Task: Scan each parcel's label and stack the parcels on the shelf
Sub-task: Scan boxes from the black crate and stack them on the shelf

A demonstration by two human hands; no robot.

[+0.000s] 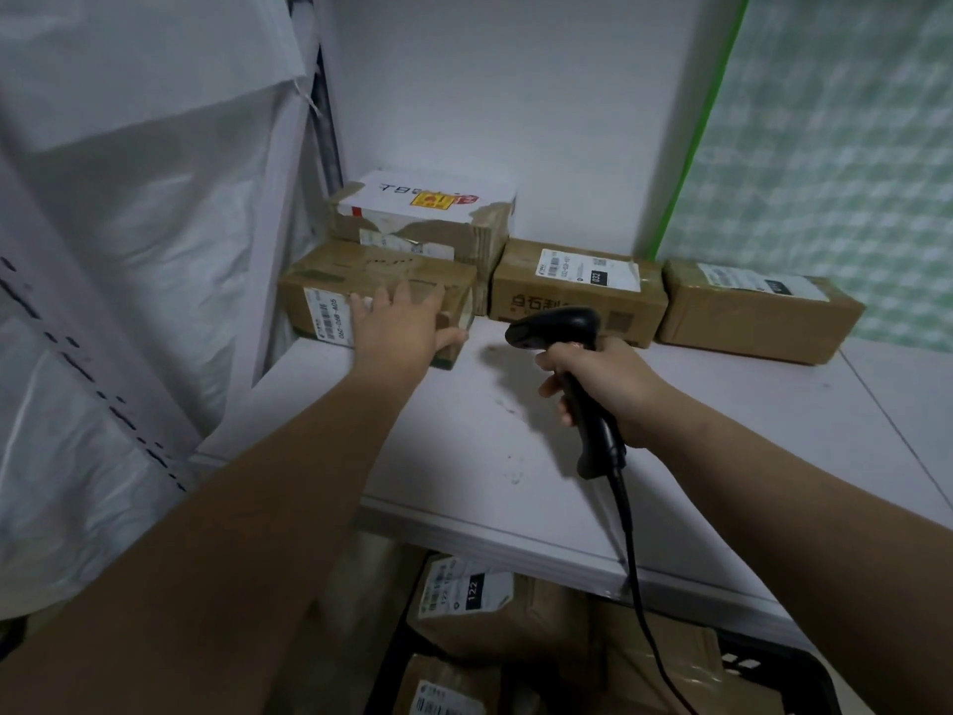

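Though below shelf (567,456), more parcels (495,611) in crate (748,665).

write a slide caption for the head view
Left hand rests on a cardboard parcel on the shelf, right hand grips a barcode scanner.

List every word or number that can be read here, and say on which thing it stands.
"122": label on the middle parcel on the shelf.
"122": label on the parcel below the shelf.
"008-405", earlier digits unclear: label on the left front parcel.
Too blurred to read: print on the white-topped parcel, label on the right parcel, small print on all labels.
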